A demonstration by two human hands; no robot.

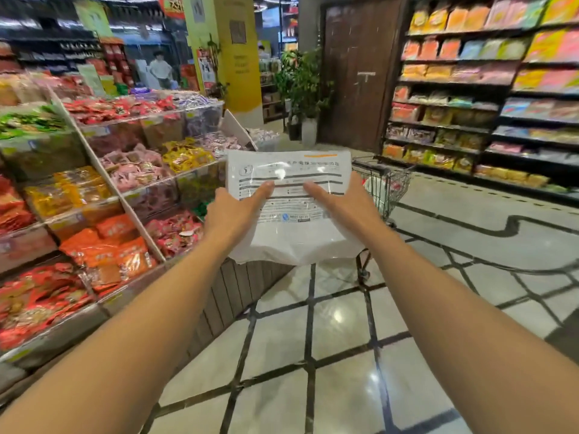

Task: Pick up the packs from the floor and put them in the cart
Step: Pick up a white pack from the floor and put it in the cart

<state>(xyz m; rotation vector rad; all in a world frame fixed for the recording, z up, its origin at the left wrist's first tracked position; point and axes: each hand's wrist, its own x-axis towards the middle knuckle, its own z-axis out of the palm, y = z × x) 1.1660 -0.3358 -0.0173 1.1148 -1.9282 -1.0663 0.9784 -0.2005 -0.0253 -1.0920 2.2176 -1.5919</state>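
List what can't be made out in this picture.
- Cart: head view, mostly hidden behind the white pack and right hand; its contents are unclear.
- Pack print: too small and blurred to read.
- Left hand fingers: behind the pack.
- Shelf goods: blurred labels.

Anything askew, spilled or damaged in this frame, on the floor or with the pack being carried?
Nothing stands out. Both hands, left hand and right hand, hold a white pack up in front of the cart. Its lower end is crumpled, but no tear or spill shows. The visible floor shows no spill, and the snack bins look orderly.
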